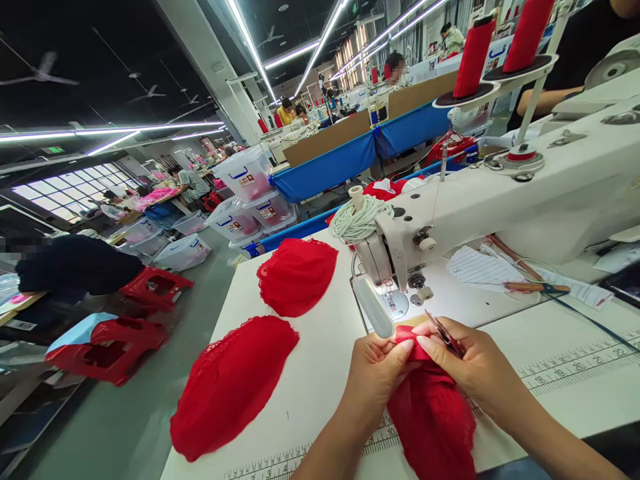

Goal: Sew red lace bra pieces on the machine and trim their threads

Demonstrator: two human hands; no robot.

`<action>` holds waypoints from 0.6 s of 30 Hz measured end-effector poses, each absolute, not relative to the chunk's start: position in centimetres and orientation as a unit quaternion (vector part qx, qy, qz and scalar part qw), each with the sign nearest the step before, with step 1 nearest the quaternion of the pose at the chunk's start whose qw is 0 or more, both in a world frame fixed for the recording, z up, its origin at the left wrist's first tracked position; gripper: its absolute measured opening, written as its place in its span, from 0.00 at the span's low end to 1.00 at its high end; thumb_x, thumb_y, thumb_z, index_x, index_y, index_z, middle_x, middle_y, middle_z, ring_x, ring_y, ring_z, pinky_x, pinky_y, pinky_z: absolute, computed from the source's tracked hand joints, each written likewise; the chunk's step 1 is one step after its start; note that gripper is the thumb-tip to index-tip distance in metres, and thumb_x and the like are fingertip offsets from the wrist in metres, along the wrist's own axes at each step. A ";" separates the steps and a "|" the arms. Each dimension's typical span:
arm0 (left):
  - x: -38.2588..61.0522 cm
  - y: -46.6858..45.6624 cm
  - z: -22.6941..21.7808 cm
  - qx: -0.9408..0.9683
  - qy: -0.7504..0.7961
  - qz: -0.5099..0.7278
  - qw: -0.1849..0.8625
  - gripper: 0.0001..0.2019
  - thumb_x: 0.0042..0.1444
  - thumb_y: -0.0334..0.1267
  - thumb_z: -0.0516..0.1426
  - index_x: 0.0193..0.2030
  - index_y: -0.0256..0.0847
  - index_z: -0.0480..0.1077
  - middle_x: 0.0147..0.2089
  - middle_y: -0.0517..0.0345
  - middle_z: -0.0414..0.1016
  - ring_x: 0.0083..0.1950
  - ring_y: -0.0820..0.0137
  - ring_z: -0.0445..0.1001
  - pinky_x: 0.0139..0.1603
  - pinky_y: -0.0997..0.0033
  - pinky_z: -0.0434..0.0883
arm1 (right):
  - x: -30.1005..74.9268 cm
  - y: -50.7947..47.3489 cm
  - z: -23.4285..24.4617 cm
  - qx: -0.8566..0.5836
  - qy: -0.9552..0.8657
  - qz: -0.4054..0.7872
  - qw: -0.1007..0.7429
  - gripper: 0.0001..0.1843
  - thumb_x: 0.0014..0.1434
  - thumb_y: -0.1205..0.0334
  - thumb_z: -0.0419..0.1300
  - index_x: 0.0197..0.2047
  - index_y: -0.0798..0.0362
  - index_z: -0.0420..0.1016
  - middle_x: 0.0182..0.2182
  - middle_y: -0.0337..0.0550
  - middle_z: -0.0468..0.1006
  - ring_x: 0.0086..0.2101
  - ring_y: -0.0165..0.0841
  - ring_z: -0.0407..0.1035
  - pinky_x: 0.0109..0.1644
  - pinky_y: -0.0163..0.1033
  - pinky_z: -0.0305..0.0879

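Note:
A piece of red fabric (433,413) hangs down from both my hands over the front of the table. My left hand (373,367) pinches its top edge between thumb and fingers. My right hand (467,350) pinches the same edge just beside it, and a pair of thread snips (447,335) is tucked in that hand, tips pointing up and left. Directly beyond my fingers is the sewing machine (400,260), its needle area above the metal plate (395,303). Two more lace-edged red pieces, one farther (299,277) and one nearer (235,387), lie flat to the left.
A printed ruler scale (585,367) runs along the table's front edge. Pale green cord (357,220) is looped on the machine head. Paper (483,270) and a wooden-handled tool (530,287) lie under the arm. Red thread cones (473,60) stand behind; plastic bins (245,173) are stacked beyond.

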State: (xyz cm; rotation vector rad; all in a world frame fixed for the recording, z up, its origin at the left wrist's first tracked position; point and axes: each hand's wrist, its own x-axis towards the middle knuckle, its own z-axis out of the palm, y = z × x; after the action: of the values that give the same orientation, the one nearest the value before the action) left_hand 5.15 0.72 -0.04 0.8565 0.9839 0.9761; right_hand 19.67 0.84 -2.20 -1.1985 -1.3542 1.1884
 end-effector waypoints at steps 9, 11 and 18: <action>5.1 0.8 -0.3 0.366 0.475 0.428 0.677 0.18 0.43 0.49 0.68 0.32 0.33 0.79 0.28 0.53 0.77 0.33 0.68 0.74 0.40 0.69 0.73 | 19.6 0.8 -2.0 -0.516 -0.529 0.471 0.482 0.12 0.56 0.49 0.59 0.33 0.49 0.74 0.25 0.36 0.76 0.28 0.33 0.70 0.31 0.33 0.67; 5.1 0.9 -0.4 0.359 0.486 0.428 0.672 0.18 0.42 0.50 0.68 0.27 0.33 0.78 0.25 0.55 0.74 0.31 0.71 0.72 0.38 0.71 0.72 | 19.7 0.6 -1.7 -0.527 -0.521 0.452 0.498 0.11 0.56 0.49 0.59 0.32 0.48 0.74 0.25 0.35 0.75 0.27 0.32 0.69 0.31 0.33 0.66; 5.2 0.8 -0.7 0.398 0.464 0.448 0.652 0.14 0.46 0.46 0.66 0.29 0.35 0.78 0.26 0.56 0.76 0.29 0.70 0.72 0.37 0.70 0.70 | 19.7 0.5 -1.8 -0.515 -0.597 0.399 0.468 0.09 0.56 0.54 0.59 0.28 0.48 0.74 0.17 0.31 0.64 0.20 0.28 0.60 0.25 0.30 0.61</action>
State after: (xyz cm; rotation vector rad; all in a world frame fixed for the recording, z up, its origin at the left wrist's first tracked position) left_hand 5.20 0.77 -0.74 0.9036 1.0534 1.0165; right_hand 19.68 0.54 -1.83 -1.2641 -1.4652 0.9781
